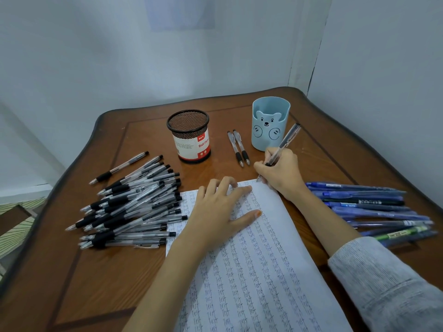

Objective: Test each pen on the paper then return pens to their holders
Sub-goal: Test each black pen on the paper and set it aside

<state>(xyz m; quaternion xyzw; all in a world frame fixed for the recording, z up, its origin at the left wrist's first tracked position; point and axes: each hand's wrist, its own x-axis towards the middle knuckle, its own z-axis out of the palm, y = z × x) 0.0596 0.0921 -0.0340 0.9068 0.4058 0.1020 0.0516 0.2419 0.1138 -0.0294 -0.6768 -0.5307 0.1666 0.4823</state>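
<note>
Table wooden, pale walls; left hand splayed flat on paper; right hand grips pen.

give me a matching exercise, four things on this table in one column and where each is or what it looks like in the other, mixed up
Things
1. black mesh holder
2. blue bear holder
3. pile of black-grip pens
4. blue pens

Descriptions
A. lying to the right of the paper
B. upright, with a red and white label
C. lying to the left of the paper
D. upright, just beyond the right hand that holds a pen

Pairs: 1-B, 2-D, 3-C, 4-A
</note>
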